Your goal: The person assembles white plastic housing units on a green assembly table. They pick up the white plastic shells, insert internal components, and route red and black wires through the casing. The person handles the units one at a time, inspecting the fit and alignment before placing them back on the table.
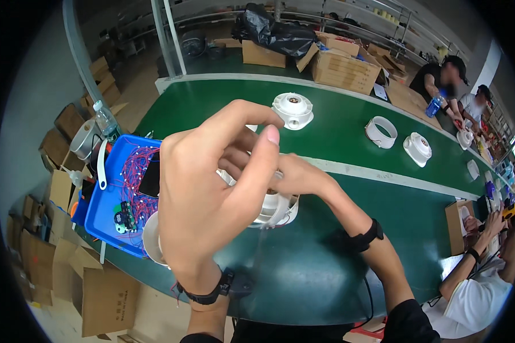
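My left hand (206,183) is raised close in front. Its thumb and index finger are bent almost together in a pinch, and the other fingers are curled; I cannot make out what lies between the tips. Behind it, my right hand (303,173) reaches in from the right, its fingers bent downward and partly covered by my left thumb. Those fingers are over a round white plastic housing (283,214) on the green table, whose inside is mostly hidden. Beside my left wrist stands a white ring-shaped part (153,240), half covered.
A blue tray (97,214) at the left holds red wires, a black object and small circuit boards. White housings (292,108) and a white ring (381,132) stand on the green table (223,91) beyond a pale divider. Cardboard boxes (346,68) are behind. Other people work at the right.
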